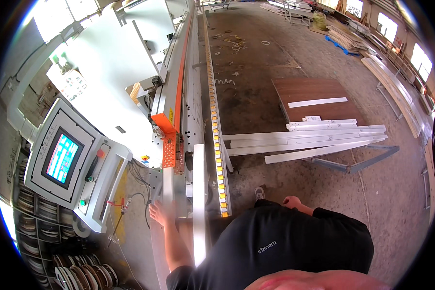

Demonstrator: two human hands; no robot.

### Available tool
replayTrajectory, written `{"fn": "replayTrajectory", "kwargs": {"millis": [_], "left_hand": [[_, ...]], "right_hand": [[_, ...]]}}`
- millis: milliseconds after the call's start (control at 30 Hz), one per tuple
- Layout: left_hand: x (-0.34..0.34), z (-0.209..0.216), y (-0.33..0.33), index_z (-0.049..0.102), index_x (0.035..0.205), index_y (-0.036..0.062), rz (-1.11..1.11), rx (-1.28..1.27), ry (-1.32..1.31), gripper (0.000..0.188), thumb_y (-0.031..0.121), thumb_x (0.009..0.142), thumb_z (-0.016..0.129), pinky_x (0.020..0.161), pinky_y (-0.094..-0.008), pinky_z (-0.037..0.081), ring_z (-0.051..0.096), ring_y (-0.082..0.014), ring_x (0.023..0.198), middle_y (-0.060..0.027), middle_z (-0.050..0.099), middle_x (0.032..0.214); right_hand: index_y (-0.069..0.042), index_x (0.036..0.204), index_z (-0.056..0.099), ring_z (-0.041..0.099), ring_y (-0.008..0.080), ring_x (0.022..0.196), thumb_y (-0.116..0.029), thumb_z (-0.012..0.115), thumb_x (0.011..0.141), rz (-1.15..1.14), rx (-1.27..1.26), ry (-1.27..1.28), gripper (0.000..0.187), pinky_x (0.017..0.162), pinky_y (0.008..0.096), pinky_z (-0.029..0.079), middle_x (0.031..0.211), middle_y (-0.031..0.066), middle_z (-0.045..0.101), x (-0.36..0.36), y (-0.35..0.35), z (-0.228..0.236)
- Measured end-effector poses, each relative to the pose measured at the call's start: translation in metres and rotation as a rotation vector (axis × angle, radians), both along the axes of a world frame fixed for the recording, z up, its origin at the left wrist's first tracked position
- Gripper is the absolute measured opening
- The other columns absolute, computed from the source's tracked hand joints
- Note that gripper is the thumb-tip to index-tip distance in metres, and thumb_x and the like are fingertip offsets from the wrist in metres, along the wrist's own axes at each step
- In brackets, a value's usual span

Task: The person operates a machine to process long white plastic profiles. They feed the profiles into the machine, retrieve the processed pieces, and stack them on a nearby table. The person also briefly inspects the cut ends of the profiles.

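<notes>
My left hand [162, 213] lies at the near end of a long edge-banding machine's metal bed [168, 186], its fingers spread and a little blurred. Just to its right a long white board [199, 203] runs lengthwise along the machine, apart from the hand. My right hand [291, 202] is at the front of my body, fingers curled, with nothing seen in it. An orange perforated guard [168, 149] sits ahead of my left hand on the machine.
A control panel [63, 157] with a lit screen stands at left, above racks of edge-band rolls [84, 273]. Right of the board runs a roller rail [217, 159] with yellow wheels. White strips [304, 140] and a brown board [314, 94] rest on stands at right.
</notes>
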State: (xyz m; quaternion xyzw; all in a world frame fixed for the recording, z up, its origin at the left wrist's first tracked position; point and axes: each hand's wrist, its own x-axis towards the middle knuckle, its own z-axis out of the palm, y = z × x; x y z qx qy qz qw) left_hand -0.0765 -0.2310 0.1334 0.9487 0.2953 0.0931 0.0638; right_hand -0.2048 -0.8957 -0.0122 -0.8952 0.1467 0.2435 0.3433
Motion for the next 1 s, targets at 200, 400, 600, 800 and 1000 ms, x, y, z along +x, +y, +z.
{"fn": "replayTrajectory", "kwargs": {"millis": [200,400,600,800,1000], "left_hand": [[0.0,-0.002,0.001,0.048,0.147,0.0128,-0.005,-0.001,-0.006,0.098,0.067,0.073,0.083,0.127,-0.0529,0.022,0.031,-0.0395,0.154,-0.0229,0.039,0.163],[0.0,-0.001,0.003,0.046,0.15,0.0136,-0.005,0.007,0.012,0.101,0.068,0.074,0.082,0.127,-0.0527,0.022,0.03,-0.0393,0.156,-0.0228,0.038,0.165],[0.001,0.011,-0.005,0.046,0.154,0.0108,-0.015,-0.021,0.067,0.103,0.071,0.077,0.078,0.128,-0.0539,0.021,0.03,-0.0423,0.156,-0.0249,0.036,0.167],[-0.001,0.009,-0.002,0.047,0.152,0.0117,-0.006,-0.015,0.057,0.101,0.07,0.076,0.079,0.128,-0.0533,0.021,0.03,-0.0411,0.156,-0.0246,0.036,0.166],[0.0,0.014,-0.008,0.046,0.154,0.0089,-0.027,-0.033,0.071,0.101,0.068,0.079,0.079,0.128,-0.0533,0.022,0.029,-0.0417,0.156,-0.0253,0.035,0.167]], "right_hand": [[-0.015,0.1,0.083,0.074,0.0297,0.099,-0.039,0.078,0.088,0.009,-0.044,0.022,0.028,0.088,0.0444,0.059,0.1,0.0084,0.079,-0.002,0.0,0.006],[-0.014,0.102,0.083,0.075,0.0314,0.095,-0.044,0.075,0.089,0.016,-0.128,0.065,0.034,0.089,0.0447,0.058,0.1,0.0106,0.08,0.0,0.007,0.011],[-0.014,0.099,0.084,0.075,0.0315,0.098,-0.043,0.073,0.088,-0.04,-0.025,-0.088,0.033,0.089,0.0437,0.058,0.097,0.0108,0.08,-0.009,0.003,-0.005],[-0.018,0.098,0.085,0.076,0.0295,0.098,-0.041,0.072,0.088,-0.003,-0.017,-0.033,0.028,0.09,0.0428,0.059,0.099,0.0096,0.08,-0.006,0.004,-0.006],[-0.016,0.106,0.083,0.075,0.0295,0.101,-0.035,0.075,0.087,0.018,-0.02,-0.019,0.028,0.09,0.0429,0.058,0.105,0.0085,0.081,-0.005,-0.002,-0.004]]}}
